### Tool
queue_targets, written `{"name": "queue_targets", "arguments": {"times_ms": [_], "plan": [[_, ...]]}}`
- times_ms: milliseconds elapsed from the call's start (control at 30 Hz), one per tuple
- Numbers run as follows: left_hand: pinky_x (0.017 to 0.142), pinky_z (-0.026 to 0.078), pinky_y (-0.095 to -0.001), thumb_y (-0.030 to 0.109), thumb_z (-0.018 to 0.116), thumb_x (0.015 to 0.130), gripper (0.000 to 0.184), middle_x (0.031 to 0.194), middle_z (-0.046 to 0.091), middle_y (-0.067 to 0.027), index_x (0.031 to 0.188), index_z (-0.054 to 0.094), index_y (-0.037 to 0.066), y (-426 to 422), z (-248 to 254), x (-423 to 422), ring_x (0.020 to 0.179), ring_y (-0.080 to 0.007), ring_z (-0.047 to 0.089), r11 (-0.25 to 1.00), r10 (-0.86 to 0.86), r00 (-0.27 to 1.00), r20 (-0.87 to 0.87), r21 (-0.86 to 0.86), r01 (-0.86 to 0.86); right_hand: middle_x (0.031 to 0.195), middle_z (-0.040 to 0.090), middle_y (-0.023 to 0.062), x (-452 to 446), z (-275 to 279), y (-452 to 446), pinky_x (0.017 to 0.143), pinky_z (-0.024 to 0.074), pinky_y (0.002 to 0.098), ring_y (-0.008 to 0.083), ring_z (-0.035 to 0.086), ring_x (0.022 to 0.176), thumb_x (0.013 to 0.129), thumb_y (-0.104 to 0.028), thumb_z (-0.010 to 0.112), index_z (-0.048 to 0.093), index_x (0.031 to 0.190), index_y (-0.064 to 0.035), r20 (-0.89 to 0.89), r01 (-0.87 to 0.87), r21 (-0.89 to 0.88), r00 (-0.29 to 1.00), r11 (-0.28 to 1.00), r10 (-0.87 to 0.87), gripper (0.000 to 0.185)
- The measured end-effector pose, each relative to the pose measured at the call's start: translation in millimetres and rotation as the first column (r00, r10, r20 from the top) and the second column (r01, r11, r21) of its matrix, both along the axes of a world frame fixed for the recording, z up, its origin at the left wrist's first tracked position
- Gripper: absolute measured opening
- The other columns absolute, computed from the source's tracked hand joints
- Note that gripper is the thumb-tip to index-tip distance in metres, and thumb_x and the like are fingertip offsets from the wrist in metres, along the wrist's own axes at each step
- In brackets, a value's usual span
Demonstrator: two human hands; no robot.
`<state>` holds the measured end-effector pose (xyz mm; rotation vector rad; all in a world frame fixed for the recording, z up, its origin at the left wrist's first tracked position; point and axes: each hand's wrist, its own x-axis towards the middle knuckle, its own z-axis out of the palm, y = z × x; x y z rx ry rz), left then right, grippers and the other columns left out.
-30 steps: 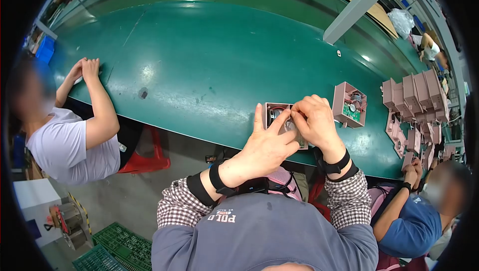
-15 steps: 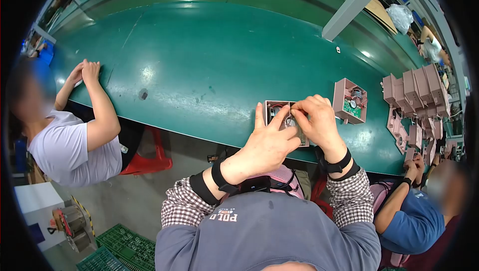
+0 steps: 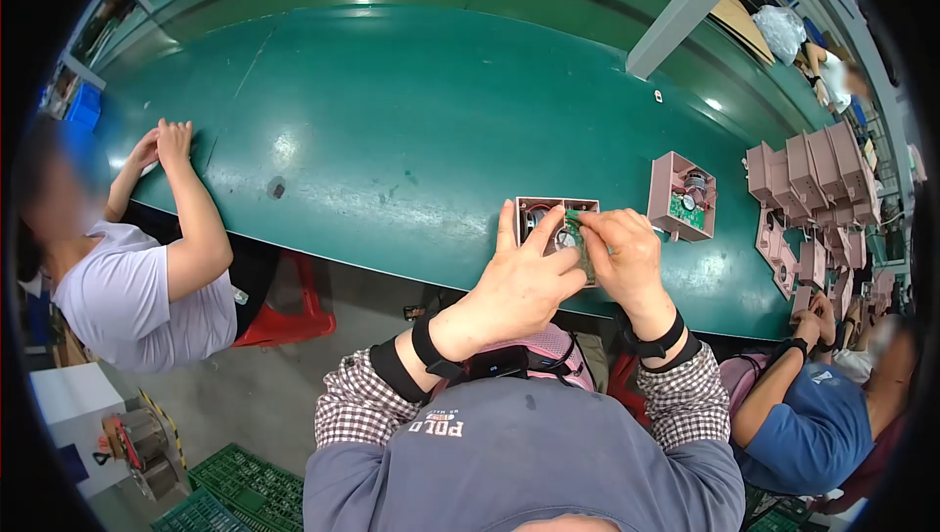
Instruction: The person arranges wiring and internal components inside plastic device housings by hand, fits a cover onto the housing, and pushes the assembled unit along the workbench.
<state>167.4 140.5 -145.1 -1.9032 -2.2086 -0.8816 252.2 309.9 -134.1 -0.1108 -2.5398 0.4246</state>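
Note:
An open pale-pink box (image 3: 591, 206) lies on the green table in front of me, with a green circuit board (image 3: 571, 222), dark round parts and wires inside. My left hand (image 3: 524, 287) lies over its left and front side. One finger runs along the left wall and another reaches inside, so the hand holds the box steady. My right hand (image 3: 627, 248) is at the box's right side, its fingertips pinched over the board near the far right corner. Whatever sits between these fingertips is too small to make out.
A second pink box (image 3: 682, 197) with a green board stands to the right. Beyond it are stacked pink housings (image 3: 813, 180) and a co-worker in a blue shirt (image 3: 813, 424). Another person (image 3: 147, 277) sits at the left. A grey post (image 3: 685, 18) rises from the table's far side.
My right hand has shifted slightly down and right, and its fingers lie lower over the box. More of the green board shows. My left hand stays nearly in place.

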Motion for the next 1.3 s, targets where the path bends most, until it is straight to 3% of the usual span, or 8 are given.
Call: {"name": "queue_targets", "arguments": {"times_ms": [67,200,400,733,1033,1300], "plan": [[0.099,0.022,-0.0863,0.012,0.065,0.083,0.007,0.112,0.061,-0.0041,0.090,0.063,0.012,0,-1,1,0.136,-0.0435,0.041,1.000,-0.001,1.000,-0.003,-0.009,0.001,0.085,0.068,0.0009,1,0,-1,0.070,0.0461,0.0304,0.0191,0.059,0.072,0.078,-0.004,0.073,0.074,0.094,-0.0089,0.001,0.006,-0.014,1.000,1.000,-0.006,0.017],[0.099,0.022,-0.0858,0.013,0.065,0.083,0.007,0.111,0.061,-0.0042,0.090,0.063,0.012,0,-1,0,0.136,-0.0435,0.041,1.000,0.000,1.000,-0.010,0.000,0.000,0.085,0.065,0.0017,-2,1,-6,0.068,0.0456,0.0302,0.0195,0.058,0.072,0.079,-0.006,0.072,0.074,0.100,-0.0092,0.022,0.054,0.158,0.998,0.986,-0.058,0.021],[0.100,0.022,-0.0851,0.012,0.065,0.083,0.008,0.112,0.061,-0.0044,0.091,0.063,0.012,0,-1,0,0.136,-0.0437,0.041,1.000,-0.003,1.000,-0.001,0.001,0.003,0.087,0.062,0.0023,-2,1,-4,0.069,0.0453,0.0308,0.0198,0.057,0.073,0.082,-0.007,0.070,0.072,0.102,-0.0088,0.079,0.041,0.157,0.995,0.987,-0.054,0.020],[0.101,0.023,-0.0838,0.012,0.065,0.083,0.010,0.114,0.060,-0.0050,0.092,0.064,0.012,0,-3,-1,0.137,-0.0433,0.041,1.000,-0.008,1.000,0.001,0.022,0.008,0.092,0.062,0.0022,5,17,-6,0.083,0.0442,0.0363,0.0210,0.057,0.086,0.078,-0.008,0.069,0.071,0.100,-0.0091,0.103,-0.106,0.274,0.991,0.956,0.081,0.022],[0.098,0.026,-0.0852,0.012,0.065,0.080,0.017,0.115,0.056,-0.0064,0.097,0.064,0.012,-3,-7,-2,0.135,-0.0436,0.041,0.995,-0.020,0.999,-0.034,0.096,0.024,0.119,0.063,0.0020,16,32,-15,0.106,0.0376,0.0496,0.0209,0.056,0.113,0.079,-0.009,0.066,0.069,0.111,-0.0087,0.259,-0.130,0.317,0.965,0.939,0.046,0.032],[0.097,0.026,-0.0844,0.014,0.066,0.079,0.013,0.117,0.060,-0.0042,0.091,0.063,0.012,0,-11,-5,0.137,-0.0420,0.041,0.994,-0.030,0.997,-0.068,0.107,0.037,0.129,0.061,0.0011,18,23,-4,0.111,0.0346,0.0526,0.0201,0.055,0.119,0.080,-0.011,0.065,0.068,0.116,-0.0093,0.257,-0.184,0.328,0.961,0.926,0.100,0.036]]}}
